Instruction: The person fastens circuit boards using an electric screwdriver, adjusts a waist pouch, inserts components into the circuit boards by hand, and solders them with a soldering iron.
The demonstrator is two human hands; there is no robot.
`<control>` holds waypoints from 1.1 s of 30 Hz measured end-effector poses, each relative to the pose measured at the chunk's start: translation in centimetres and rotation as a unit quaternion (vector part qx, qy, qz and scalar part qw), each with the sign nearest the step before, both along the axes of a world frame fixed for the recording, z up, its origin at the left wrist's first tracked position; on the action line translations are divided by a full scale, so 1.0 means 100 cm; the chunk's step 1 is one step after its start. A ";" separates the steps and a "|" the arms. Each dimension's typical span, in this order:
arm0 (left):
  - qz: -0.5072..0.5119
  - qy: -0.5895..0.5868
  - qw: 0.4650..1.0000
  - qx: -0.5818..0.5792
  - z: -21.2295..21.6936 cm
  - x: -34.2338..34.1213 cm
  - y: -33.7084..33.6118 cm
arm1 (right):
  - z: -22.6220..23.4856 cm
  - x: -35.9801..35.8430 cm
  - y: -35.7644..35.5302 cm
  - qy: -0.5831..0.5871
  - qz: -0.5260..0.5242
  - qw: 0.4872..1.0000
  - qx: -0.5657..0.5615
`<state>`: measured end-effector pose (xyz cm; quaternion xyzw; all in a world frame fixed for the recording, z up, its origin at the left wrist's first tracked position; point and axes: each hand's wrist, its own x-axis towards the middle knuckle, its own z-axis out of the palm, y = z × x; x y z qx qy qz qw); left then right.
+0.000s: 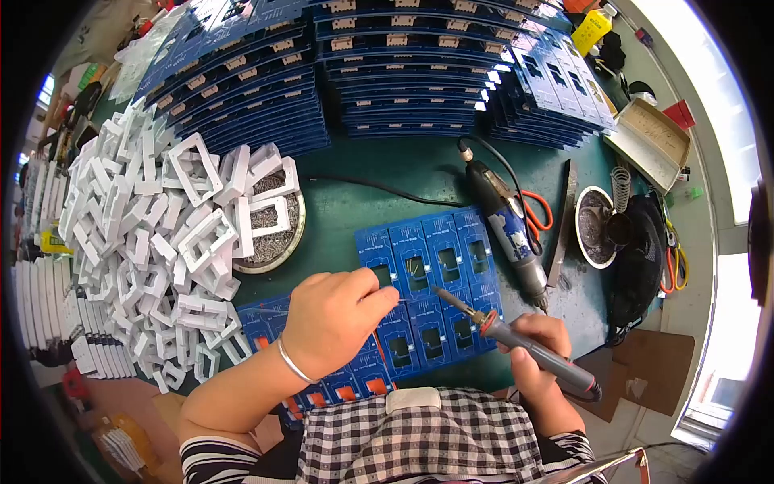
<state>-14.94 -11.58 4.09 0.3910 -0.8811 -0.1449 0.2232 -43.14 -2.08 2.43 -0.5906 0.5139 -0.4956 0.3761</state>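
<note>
My left hand (334, 319) pinches a thin strand of solder wire (401, 302), its fingertips over a panel of blue circuit boards (435, 258) on the green table. My right hand (536, 351) grips a grey soldering iron (524, 347) with a red collar, tip pointing up-left at the boards near the wire. A silver bracelet circles my left wrist. More blue boards with orange parts (347, 387) lie under my left forearm.
A heap of white plastic frames (153, 234) fills the left. A round metal dish of small pins (278, 234) sits beside it. Stacks of blue boards (403, 73) line the back. An electric screwdriver (508, 226), orange scissors (538, 211) and an iron stand (601, 226) are at right.
</note>
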 end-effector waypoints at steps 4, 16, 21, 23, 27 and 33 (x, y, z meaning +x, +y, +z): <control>0.046 -0.004 0.994 -0.101 0.014 0.003 -0.022 | -0.001 0.001 -0.011 0.042 0.002 0.998 -0.050; 0.025 0.028 0.999 -0.039 -0.005 0.008 -0.019 | -0.002 0.014 -0.023 0.057 0.002 0.990 -0.133; 0.007 0.040 0.998 -0.052 -0.014 -0.010 -0.023 | -0.002 0.024 -0.034 0.103 0.013 0.974 -0.203; 0.006 0.035 0.998 -0.049 -0.017 -0.012 -0.022 | -0.006 0.024 -0.032 0.083 0.009 0.975 -0.207; 0.014 0.032 0.998 -0.051 -0.015 -0.010 -0.023 | -0.013 0.020 -0.029 0.057 0.012 0.976 -0.208; 0.015 0.066 0.998 -0.020 -0.008 -0.016 -0.025 | -0.009 0.013 -0.031 0.078 0.001 0.974 -0.215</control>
